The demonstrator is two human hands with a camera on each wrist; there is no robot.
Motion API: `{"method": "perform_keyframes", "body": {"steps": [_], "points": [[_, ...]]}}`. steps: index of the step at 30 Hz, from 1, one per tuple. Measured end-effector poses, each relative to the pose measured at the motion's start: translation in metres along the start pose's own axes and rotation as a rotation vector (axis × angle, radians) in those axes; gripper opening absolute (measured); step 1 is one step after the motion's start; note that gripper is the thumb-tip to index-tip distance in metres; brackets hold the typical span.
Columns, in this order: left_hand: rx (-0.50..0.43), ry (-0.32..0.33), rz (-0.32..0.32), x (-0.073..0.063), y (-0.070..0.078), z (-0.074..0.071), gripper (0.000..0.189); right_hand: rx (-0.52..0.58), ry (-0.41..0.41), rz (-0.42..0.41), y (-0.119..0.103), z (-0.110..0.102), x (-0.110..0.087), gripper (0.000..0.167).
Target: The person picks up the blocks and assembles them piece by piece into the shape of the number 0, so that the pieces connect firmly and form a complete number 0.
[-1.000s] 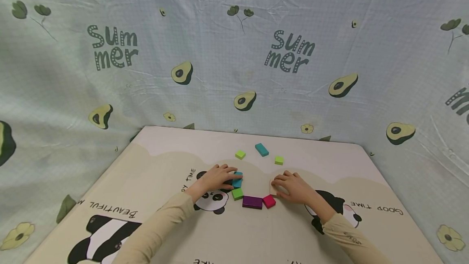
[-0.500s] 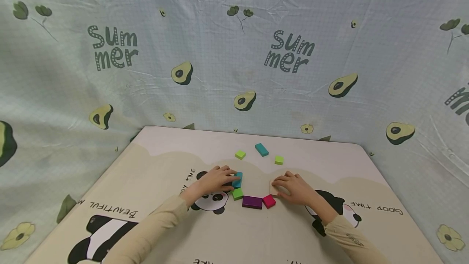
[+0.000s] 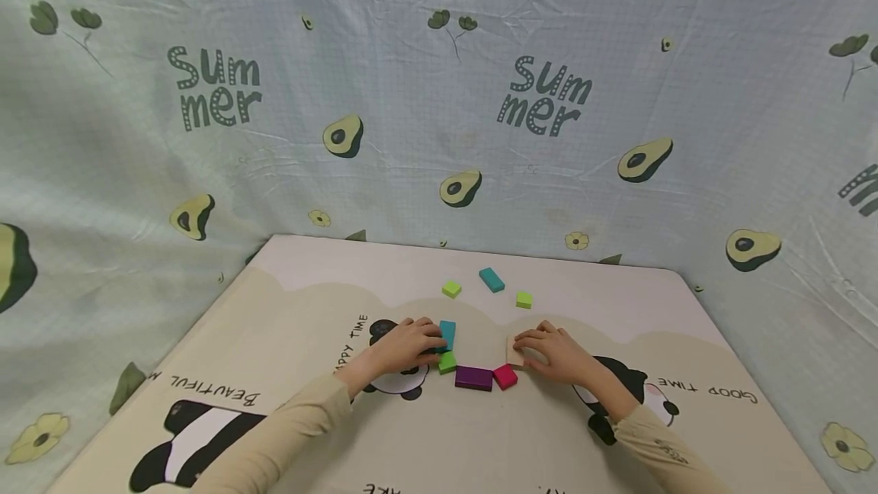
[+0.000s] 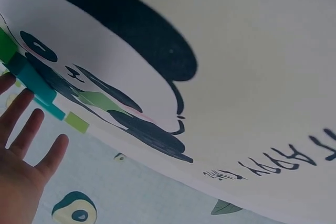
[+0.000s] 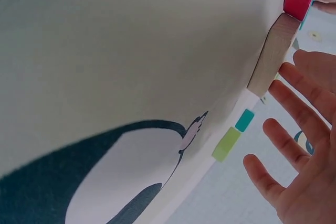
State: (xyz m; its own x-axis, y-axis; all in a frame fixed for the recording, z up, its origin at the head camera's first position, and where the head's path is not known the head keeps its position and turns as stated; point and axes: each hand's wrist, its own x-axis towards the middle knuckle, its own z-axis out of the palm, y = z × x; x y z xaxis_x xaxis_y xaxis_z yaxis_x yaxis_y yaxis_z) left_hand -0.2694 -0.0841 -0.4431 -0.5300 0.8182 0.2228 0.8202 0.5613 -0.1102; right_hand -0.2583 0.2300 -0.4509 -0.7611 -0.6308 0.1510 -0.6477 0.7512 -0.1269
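On the table, several blocks form a curved row: a blue block (image 3: 448,335), a green block (image 3: 447,362), a purple block (image 3: 474,378), a red block (image 3: 505,376) and a plain wooden block (image 3: 514,352). My left hand (image 3: 410,344) is at the left side of the blue and green blocks; in the left wrist view its fingers (image 4: 51,156) are spread, fairly straight. At the row's right end, my right hand (image 3: 559,355) has its fingertips at the wooden block, partly covering it. Its fingers (image 5: 296,106) look extended and apart in the right wrist view.
Farther back lie a teal block (image 3: 491,280) and two small lime blocks, one left (image 3: 451,290) and one right (image 3: 524,299). The pale table (image 3: 329,250) bears printed pandas and lettering. Behind it hangs a patterned cloth (image 3: 384,82).
My left hand's fingers have drawn back a little from the top of the blue block, showing more of it. The right hand stays almost still by the wooden block.
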Motion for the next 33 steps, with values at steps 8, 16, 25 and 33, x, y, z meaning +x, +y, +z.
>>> {"method": "perform_keyframes", "body": {"steps": [8, 16, 25, 33], "points": [[0.066, 0.008, 0.008, 0.006, 0.004, 0.0, 0.027, 0.009, 0.022, -0.001, 0.0, 0.0, -0.001, 0.026], [0.114, 0.003, 0.016, 0.007, 0.005, 0.001, 0.027, 0.018, 0.046, -0.011, -0.001, 0.0, 0.0, 0.022], [0.104, -0.008, 0.014, 0.004, 0.004, 0.003, 0.027, 0.034, 0.048, 0.018, -0.001, 0.0, 0.005, 0.019], [0.108, -0.016, 0.026, 0.008, 0.006, -0.001, 0.025, -0.014, 0.134, 0.021, 0.016, 0.0, 0.016, 0.02]]}}
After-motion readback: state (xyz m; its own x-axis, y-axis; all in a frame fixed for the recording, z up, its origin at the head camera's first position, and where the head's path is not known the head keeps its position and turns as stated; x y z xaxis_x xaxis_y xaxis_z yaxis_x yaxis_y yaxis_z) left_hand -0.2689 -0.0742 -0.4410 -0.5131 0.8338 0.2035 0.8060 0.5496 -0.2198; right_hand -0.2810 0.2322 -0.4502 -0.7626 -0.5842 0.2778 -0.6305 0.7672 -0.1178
